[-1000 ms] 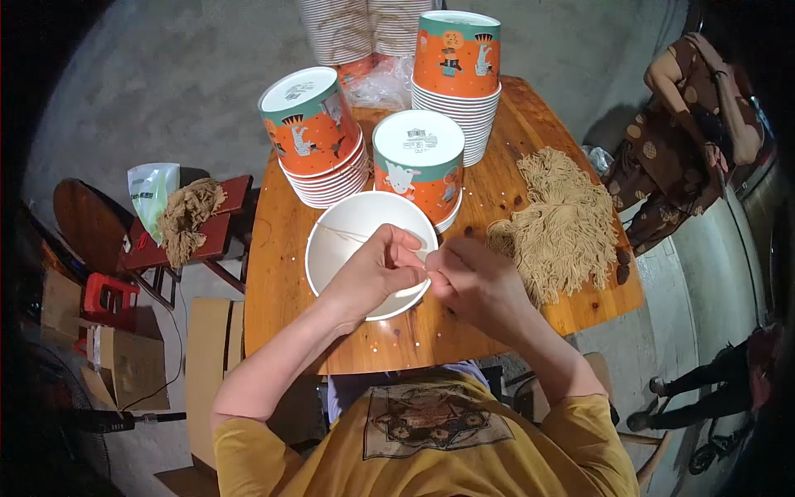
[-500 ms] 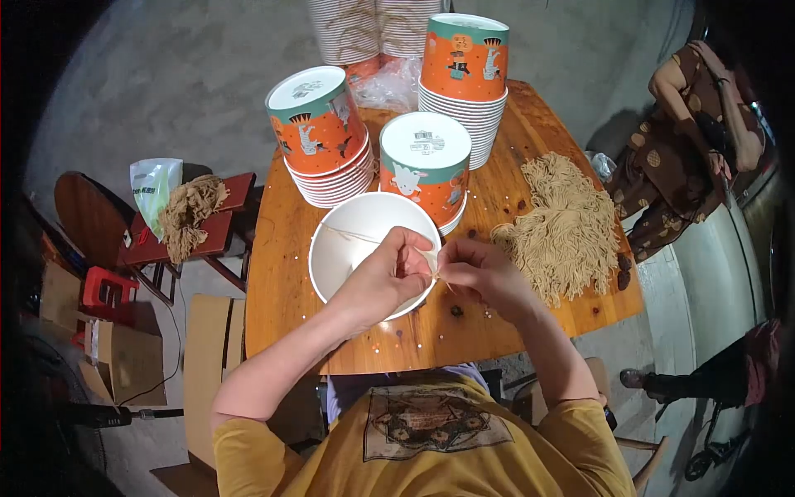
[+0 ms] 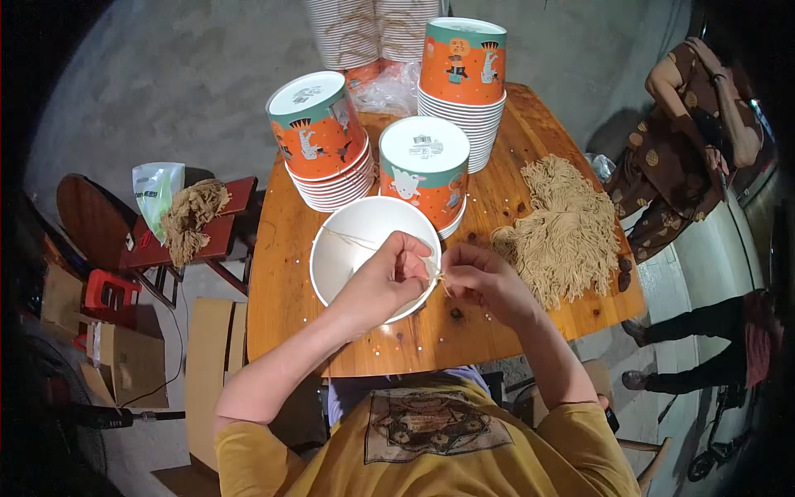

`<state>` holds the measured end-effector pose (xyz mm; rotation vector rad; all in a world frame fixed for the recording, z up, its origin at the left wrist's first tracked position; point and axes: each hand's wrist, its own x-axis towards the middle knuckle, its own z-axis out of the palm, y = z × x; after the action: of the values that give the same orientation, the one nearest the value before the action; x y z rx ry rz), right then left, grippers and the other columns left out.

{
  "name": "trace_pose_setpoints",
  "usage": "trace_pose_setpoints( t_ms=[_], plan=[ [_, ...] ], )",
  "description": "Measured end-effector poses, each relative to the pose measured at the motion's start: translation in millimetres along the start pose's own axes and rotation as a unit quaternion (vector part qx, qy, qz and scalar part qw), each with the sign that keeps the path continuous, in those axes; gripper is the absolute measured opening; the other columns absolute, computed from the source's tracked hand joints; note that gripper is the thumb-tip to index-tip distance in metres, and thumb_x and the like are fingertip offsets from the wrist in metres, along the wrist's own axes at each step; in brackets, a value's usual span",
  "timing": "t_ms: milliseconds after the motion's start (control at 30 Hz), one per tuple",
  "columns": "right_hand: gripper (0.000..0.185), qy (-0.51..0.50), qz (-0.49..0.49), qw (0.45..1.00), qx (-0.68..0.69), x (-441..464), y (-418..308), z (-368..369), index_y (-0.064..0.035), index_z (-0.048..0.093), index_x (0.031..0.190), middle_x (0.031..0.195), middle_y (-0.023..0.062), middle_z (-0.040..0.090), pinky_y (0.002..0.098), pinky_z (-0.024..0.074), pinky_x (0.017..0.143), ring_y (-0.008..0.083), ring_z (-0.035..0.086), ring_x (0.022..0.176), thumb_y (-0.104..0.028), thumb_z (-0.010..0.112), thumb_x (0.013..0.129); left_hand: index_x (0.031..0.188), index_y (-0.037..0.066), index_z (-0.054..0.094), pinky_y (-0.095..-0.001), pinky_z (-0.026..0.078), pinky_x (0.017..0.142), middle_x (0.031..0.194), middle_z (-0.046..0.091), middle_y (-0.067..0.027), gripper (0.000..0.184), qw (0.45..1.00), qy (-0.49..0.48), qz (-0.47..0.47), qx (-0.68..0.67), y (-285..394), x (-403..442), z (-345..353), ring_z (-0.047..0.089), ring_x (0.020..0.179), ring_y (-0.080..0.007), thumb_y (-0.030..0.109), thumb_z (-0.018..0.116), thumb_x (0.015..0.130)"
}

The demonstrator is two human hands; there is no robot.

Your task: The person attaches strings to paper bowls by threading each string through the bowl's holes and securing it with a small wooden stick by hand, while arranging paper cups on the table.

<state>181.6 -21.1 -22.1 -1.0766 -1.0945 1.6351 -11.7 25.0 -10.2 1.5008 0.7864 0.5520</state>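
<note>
A white paper bucket lies tipped with its open mouth toward me at the table's near middle. A thin beige cord crosses its inside from the upper left wall toward the right rim. My left hand reaches over the mouth, fingers closed on the cord by the right rim. Just outside that rim, my right hand pinches the cord between thumb and fingertips. The fingertips of both hands nearly meet there, and short cord ends show between them. To the right lies a heap of beige cords.
Upside-down orange buckets stand in stacks at left, middle and back right. A clear plastic bag lies behind them. More cord lies on a red bench. Two people stand at the right.
My right hand has shifted slightly right from the rim, with the cord still pinched. My left hand stays almost in place. At the right, a person's legs have spread apart.
</note>
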Motion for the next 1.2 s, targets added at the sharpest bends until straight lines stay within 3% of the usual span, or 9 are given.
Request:
trace_pose_setpoints(
  t_ms=[433, 533, 600, 633, 833, 967, 1100, 1167, 1200],
  plan=[
    [0.015, 0.013, -0.028, 0.999, -0.024, -5, 6, -3, -0.0107, 0.054, 0.091, 0.075, -0.0070, 0.047, 0.0163, 0.0304, 0.054, 0.0015, 0.040, 0.061, -0.022, 0.060, 0.083, 0.110, 0.004, 0.046, -0.0212, 0.041, 0.075, 0.086, 0.051, 0.0000, 0.032, 0.998, 0.025, 0.019, 0.050, -2, -3, 2, 0.049, 0.079, -0.0071, 0.000, 0.057, 0.081],
    [0.017, 0.015, -0.103, 0.990, -0.093, -8, 0, -1, -0.0066, 0.056, 0.094, 0.079, -0.0038, 0.049, 0.0212, 0.0390, 0.065, 0.0069, 0.047, 0.072, -0.018, 0.063, 0.084, 0.111, 0.004, 0.045, -0.0210, 0.041, 0.078, 0.087, 0.050, 0.0001, 0.033, 0.999, 0.021, 0.011, 0.049, 0, -4, 2, 0.049, 0.082, -0.0068, -0.001, 0.057, 0.081],
    [0.020, 0.063, -0.203, 0.900, -0.380, -6, -3, 3, -0.0051, 0.057, 0.093, 0.079, 0.0023, 0.051, 0.0253, 0.0428, 0.066, 0.0131, 0.051, 0.073, -0.012, 0.068, 0.078, 0.111, 0.004, 0.045, -0.0214, 0.041, 0.077, 0.086, 0.050, -0.0001, 0.033, 0.998, 0.021, 0.013, 0.052, -1, -4, 3, 0.049, 0.081, -0.0070, -0.002, 0.057, 0.081],
    [0.022, 0.053, -0.295, 0.856, -0.422, -4, -2, 2, -0.0051, 0.058, 0.089, 0.080, 0.0072, 0.052, 0.0308, 0.0467, 0.065, 0.0207, 0.055, 0.073, -0.009, 0.071, 0.072, 0.111, 0.003, 0.045, -0.0225, 0.042, 0.073, 0.084, 0.052, -0.0011, 0.032, 0.997, 0.030, 0.029, 0.057, -1, -4, 4, 0.050, 0.077, -0.0081, 0.000, 0.057, 0.081],
    [0.017, 0.070, -0.418, 0.717, -0.553, -4, -5, 4, -0.0042, 0.058, 0.087, 0.079, 0.0075, 0.052, 0.0349, 0.0469, 0.063, 0.0249, 0.056, 0.074, -0.008, 0.069, 0.074, 0.108, 0.001, 0.044, -0.0274, 0.045, 0.069, 0.080, 0.053, -0.0058, 0.027, 0.987, 0.059, 0.079, 0.126, 1, -8, 8, 0.054, 0.074, -0.0133, 0.003, 0.054, 0.083],
    [0.015, 0.055, -0.380, 0.747, -0.542, -8, -6, 3, -0.0051, 0.055, 0.084, 0.082, 0.0080, 0.053, 0.0377, 0.0487, 0.066, 0.0274, 0.057, 0.078, -0.009, 0.067, 0.077, 0.105, 0.002, 0.044, -0.0256, 0.043, 0.076, 0.080, 0.050, -0.0033, 0.022, 0.976, 0.085, 0.082, 0.185, 11, -14, 10, 0.051, 0.077, -0.0129, 0.000, 0.053, 0.085],
    [0.020, -0.049, -0.257, 0.839, -0.477, -14, -20, -3, -0.0048, 0.055, 0.096, 0.086, 0.0097, 0.056, 0.0377, 0.0483, 0.070, 0.0267, 0.058, 0.082, -0.012, 0.065, 0.080, 0.104, 0.002, 0.050, -0.0339, 0.046, 0.078, 0.092, 0.054, -0.0123, 0.024, 0.884, 0.134, 0.282, 0.347, 5, -17, 5, 0.056, 0.086, -0.0266, 0.001, 0.055, 0.081],
    [0.023, -0.041, -0.103, 0.892, -0.437, -17, -28, -1, -0.0041, 0.055, 0.101, 0.091, 0.0075, 0.058, 0.0348, 0.0478, 0.072, 0.0197, 0.059, 0.084, -0.014, 0.065, 0.082, 0.105, 0.002, 0.053, -0.0347, 0.046, 0.081, 0.100, 0.052, -0.0154, 0.025, 0.880, 0.098, 0.335, 0.323, 36, -28, 36, 0.053, 0.097, -0.0299, 0.000, 0.052, 0.080],
    [0.022, -0.090, -0.289, 0.888, -0.346, 0, 8, -24, -0.0032, 0.055, 0.104, 0.094, 0.0041, 0.060, 0.0314, 0.0472, 0.070, 0.0134, 0.057, 0.083, -0.013, 0.062, 0.086, 0.111, 0.002, 0.052, -0.0334, 0.046, 0.082, 0.108, 0.052, -0.0148, 0.029, 0.918, 0.012, 0.379, 0.118, 25, -22, 61, 0.054, 0.099, -0.0283, 0.004, 0.053, 0.082]
  ],
)
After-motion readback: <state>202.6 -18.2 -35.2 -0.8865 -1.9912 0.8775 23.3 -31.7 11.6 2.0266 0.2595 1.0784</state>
